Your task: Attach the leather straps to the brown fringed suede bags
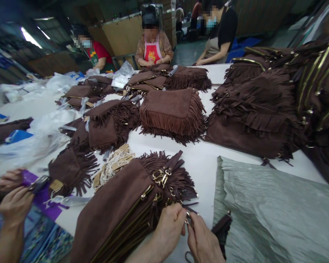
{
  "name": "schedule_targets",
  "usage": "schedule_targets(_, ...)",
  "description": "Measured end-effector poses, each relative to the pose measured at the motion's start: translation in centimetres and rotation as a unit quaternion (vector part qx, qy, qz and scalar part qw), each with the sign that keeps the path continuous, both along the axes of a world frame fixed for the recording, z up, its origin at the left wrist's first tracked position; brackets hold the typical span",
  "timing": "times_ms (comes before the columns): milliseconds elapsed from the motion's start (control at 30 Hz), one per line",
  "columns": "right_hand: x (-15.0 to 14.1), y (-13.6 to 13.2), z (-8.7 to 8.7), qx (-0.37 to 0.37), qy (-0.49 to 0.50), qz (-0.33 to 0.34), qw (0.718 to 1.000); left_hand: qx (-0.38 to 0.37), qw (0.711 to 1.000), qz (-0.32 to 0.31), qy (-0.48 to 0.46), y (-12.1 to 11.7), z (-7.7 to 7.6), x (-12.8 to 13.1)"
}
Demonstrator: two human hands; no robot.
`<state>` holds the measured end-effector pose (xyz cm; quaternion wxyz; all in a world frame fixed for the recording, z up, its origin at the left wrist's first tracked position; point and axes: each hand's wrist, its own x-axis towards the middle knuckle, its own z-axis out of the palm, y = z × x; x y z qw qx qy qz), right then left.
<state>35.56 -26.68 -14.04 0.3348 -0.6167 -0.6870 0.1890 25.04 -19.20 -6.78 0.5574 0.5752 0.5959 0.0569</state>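
My left hand (168, 228) and my right hand (204, 237) meet at the front of the table, both with fingers pinched. Between the fingertips shows a small metal clasp (187, 219); its exact shape is partly hidden. Just left of my hands lies a stack of dark brown fringed bags (112, 197), with gold zips facing me. Gold swivel clips (161, 178) on short straps rest on top of the fringe. To the right of my right hand lies a dark strap (222, 230), partly covered by my hand.
A co-worker's hands (16, 201) handle a dark buckle-like piece at left. Strung tags (116, 164) lie behind my stack. More brown bags (171, 106) and a large pile (252, 109) stand beyond. Grey-green sheeting (279, 204) covers the right. Several people work across the table.
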Motion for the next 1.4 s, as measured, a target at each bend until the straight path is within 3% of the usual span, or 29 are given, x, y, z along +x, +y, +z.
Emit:
schedule_targets(67,0.1,0.2,0.0,-0.011,0.01,-0.015,1.0,0.072,0.996,-0.041,0.043,-0.4,-0.4,-0.3)
schedule_targets(100,0.0,0.4,0.1,-0.022,0.021,-0.027,0.999,0.143,0.985,-0.073,0.07,-0.5,-0.5,-0.5)
schedule_targets(167,0.0,0.7,0.4,-0.032,0.04,-0.055,0.997,0.328,0.925,-0.15,0.118,-0.4,-0.6,-1.2)
schedule_targets(233,0.0,0.9,0.5,-0.029,0.044,-0.074,0.996,0.481,0.838,-0.201,0.163,0.3,-0.4,-1.9)
schedule_targets(267,0.0,1.0,0.5,-0.029,0.041,-0.076,0.996,0.52,0.805,-0.212,0.19,0.9,-0.3,-2.3)
schedule_targets(333,0.1,1.1,0.5,-0.031,0.029,-0.074,0.996,0.536,0.776,-0.221,0.251,2.1,0.2,-2.8)
schedule_targets(500,0.2,1.1,0.4,-0.044,0.021,-0.067,0.997,0.479,0.783,-0.252,0.307,4.2,1.2,-3.0)
schedule_targets(833,-0.7,2.4,0.9,-0.035,0.034,-0.063,0.997,0.361,0.836,-0.296,0.289,6.6,3.2,-3.2)
schedule_targets(1000,-1.6,4.9,1.8,-0.022,0.011,-0.082,0.996,0.306,0.86,-0.307,0.271,7.9,3.1,-3.1)
schedule_targets(1200,-2.7,8.3,1.8,0.01,-0.072,-0.084,0.994,0.287,0.885,-0.255,0.264,8.1,2.6,-2.9)
schedule_targets(1400,-3.3,9.2,1.3,0.005,-0.096,-0.087,0.992,0.286,0.883,-0.232,0.29,8.2,2.2,-2.5)
